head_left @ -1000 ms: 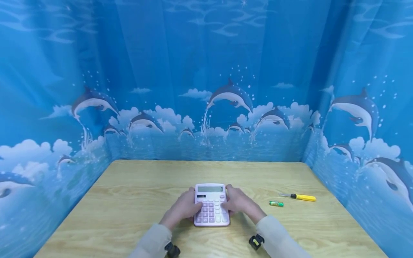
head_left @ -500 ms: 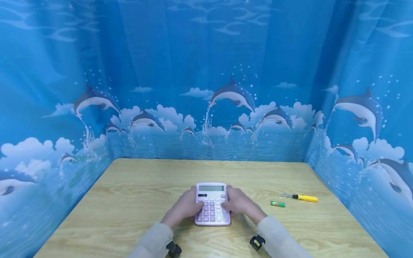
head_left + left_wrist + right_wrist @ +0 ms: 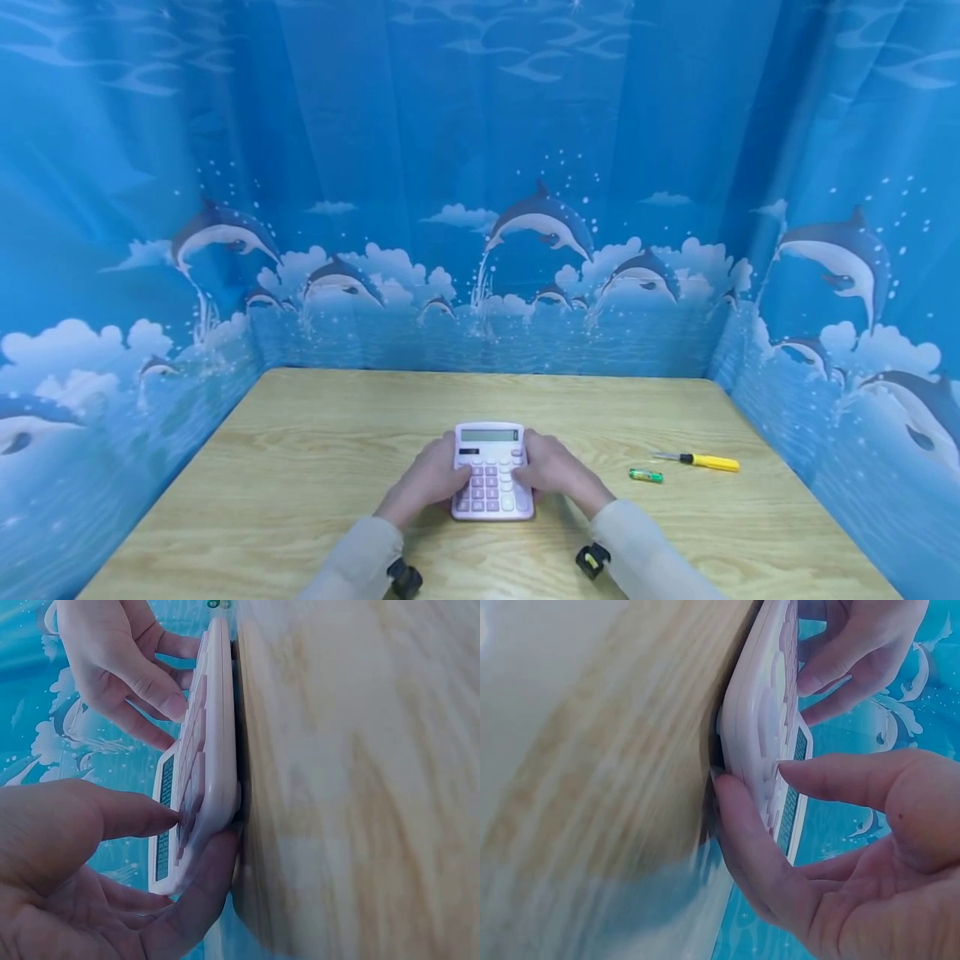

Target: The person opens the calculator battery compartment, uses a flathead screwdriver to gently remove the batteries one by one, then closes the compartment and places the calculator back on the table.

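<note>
A pink-and-white calculator (image 3: 492, 471) faces up at the near middle of the table, its display lit with a digit at the right end. My left hand (image 3: 429, 477) grips its left edge, thumb over the keys and fingers curled beneath, as the left wrist view shows with the thumb (image 3: 142, 814) on the key side. On the opposite edge my right hand (image 3: 557, 468) holds it the same way; in the right wrist view a finger (image 3: 746, 817) tucks under the casing (image 3: 742, 735). The underside is hidden.
A green battery (image 3: 646, 476) lies on the wooden table (image 3: 337, 417) to the right of the right hand. Behind it is a screwdriver (image 3: 708, 462) with a yellow handle. A blue dolphin-print curtain (image 3: 450, 167) encloses the table at the back and sides.
The calculator has shifted very slightly in the head view, with both hands keeping their grip on it. The battery and screwdriver stay put on the table; the view itself moved a little.
</note>
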Demonstrator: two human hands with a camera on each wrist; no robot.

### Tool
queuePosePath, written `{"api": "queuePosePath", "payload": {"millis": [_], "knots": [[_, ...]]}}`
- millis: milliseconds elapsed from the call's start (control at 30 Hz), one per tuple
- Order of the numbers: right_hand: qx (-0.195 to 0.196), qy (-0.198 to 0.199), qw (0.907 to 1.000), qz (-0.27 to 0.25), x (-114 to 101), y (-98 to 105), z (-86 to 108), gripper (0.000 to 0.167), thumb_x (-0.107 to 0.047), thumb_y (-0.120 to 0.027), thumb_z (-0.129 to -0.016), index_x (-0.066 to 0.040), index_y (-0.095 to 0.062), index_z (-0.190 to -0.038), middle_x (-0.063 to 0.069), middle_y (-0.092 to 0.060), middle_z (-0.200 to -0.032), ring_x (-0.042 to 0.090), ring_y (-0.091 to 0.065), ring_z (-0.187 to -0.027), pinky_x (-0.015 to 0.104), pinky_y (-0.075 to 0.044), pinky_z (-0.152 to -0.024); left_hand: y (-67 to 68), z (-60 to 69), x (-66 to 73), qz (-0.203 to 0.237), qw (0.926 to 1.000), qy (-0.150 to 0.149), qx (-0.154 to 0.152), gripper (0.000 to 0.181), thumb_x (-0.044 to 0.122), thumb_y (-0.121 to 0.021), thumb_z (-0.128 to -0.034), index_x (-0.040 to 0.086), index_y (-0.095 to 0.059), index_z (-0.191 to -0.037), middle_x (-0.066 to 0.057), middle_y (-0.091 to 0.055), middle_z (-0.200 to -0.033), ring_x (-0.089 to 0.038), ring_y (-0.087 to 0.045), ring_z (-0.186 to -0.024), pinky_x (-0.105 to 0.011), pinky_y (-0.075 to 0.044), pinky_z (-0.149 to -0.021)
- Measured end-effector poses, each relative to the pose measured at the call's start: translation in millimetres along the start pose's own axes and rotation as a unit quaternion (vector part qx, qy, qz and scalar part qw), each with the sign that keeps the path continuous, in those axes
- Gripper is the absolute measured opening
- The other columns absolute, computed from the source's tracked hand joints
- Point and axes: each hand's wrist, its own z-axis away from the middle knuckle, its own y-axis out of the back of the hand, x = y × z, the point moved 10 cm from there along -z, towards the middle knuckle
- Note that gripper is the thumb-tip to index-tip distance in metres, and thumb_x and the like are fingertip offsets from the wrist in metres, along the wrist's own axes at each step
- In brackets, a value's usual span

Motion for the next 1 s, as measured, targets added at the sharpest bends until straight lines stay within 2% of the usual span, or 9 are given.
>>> {"api": "queuePosePath", "payload": {"millis": [200,333,400,467,567,700,867,1000], "knots": [[0.002,-0.002,1.0,0.001,0.0,0.5,-5.4,0.045,-0.005,-0.071,-0.092,0.009,-0.052,-0.13,0.013,-0.062,-0.086,0.022,-0.065,-0.063,0.032,-0.059,-0.055,1.3,-4.7,0.3,0.001,1.0,-0.006,0.003,0.065,0.009,-0.069,-0.0932,-0.013,-0.039,-0.147,-0.029,-0.061,-0.124,-0.023,-0.062,-0.082,-0.033,-0.058,-0.063],[0.005,-0.002,1.0,0.002,0.8,1.9,-9.7,0.043,-0.006,-0.072,-0.092,0.009,-0.053,-0.128,0.012,-0.062,-0.086,0.022,-0.064,-0.063,0.032,-0.058,-0.055,2.6,-9.6,-0.1,-0.002,0.9999,-0.002,0.01,0.065,0.009,-0.07,-0.093,-0.011,-0.041,-0.147,-0.029,-0.059,-0.133,-0.028,-0.065,-0.1,-0.041,-0.061,-0.086],[0.007,0.0,1.0,0.004,1.3,2.7,-12.4,0.044,-0.006,-0.072,-0.092,0.009,-0.053,-0.128,0.012,-0.062,-0.087,0.022,-0.064,-0.064,0.032,-0.058,-0.056,3.4,-11.8,-0.4,-0.002,0.9999,0.001,0.015,0.064,0.01,-0.07,-0.093,-0.01,-0.042,-0.147,-0.029,-0.059,-0.137,-0.032,-0.065,-0.111,-0.047,-0.057,-0.1],[0.009,0.002,1.0,0.002,1.3,3.3,-14.9,0.043,-0.006,-0.072,-0.091,0.009,-0.054,-0.127,0.012,-0.062,-0.087,0.022,-0.064,-0.065,0.032,-0.058,-0.056,4.4,-13.3,0.0,0.002,0.9998,0.005,0.017,0.064,0.009,-0.07,-0.0929,-0.009,-0.042,-0.147,-0.029,-0.058,-0.139,-0.035,-0.064,-0.118,-0.051,-0.052,-0.107],[0.01,0.006,0.9999,-0.001,0.9,4.5,-19.5,0.041,-0.006,-0.072,-0.091,0.008,-0.054,-0.126,0.013,-0.063,-0.086,0.022,-0.064,-0.065,0.032,-0.058,-0.055,6.8,-16.7,1.4,-0.003,0.9998,0.004,0.021,0.062,0.008,-0.07,-0.0923,-0.009,-0.044,-0.146,-0.029,-0.058,-0.138,-0.036,-0.063,-0.119,-0.052,-0.051,-0.109],[0.013,0.006,0.9999,0.0,-1.0,5.6,-26.2,0.043,-0.005,-0.072,-0.092,0.01,-0.054,-0.128,0.014,-0.063,-0.088,0.022,-0.064,-0.063,0.032,-0.059,-0.054,10.6,-24.0,2.1,-0.028,0.9993,0.001,0.025,0.06,0.007,-0.069,-0.0914,-0.012,-0.046,-0.143,-0.029,-0.06,-0.133,-0.034,-0.064,-0.114,-0.049,-0.054,-0.104],[0.015,0.006,0.9998,-0.013,-4.0,4.3,-36.0,0.045,-0.005,-0.071,-0.091,0.01,-0.053,-0.13,0.015,-0.064,-0.091,0.022,-0.065,-0.064,0.032,-0.06,-0.055,15.3,-35.2,-2.5,-0.043,0.9985,0.003,0.035,0.059,0.008,-0.07,-0.09,-0.012,-0.048,-0.141,-0.028,-0.062,-0.129,-0.031,-0.064,-0.109,-0.047,-0.057,-0.1],[0.018,0.009,0.9994,-0.028,-6.4,2.8,-42.6,0.038,-0.003,-0.07,-0.091,0.008,-0.056,-0.125,0.015,-0.063,-0.091,0.022,-0.065,-0.068,0.031,-0.06,-0.056,19.3,-42.9,-7.5,-0.047,0.9981,0.011,0.039,0.059,0.009,-0.071,-0.0889,-0.011,-0.05,-0.14,-0.027,-0.063,-0.127,-0.03,-0.064,-0.107,-0.046,-0.057,-0.098]]}}
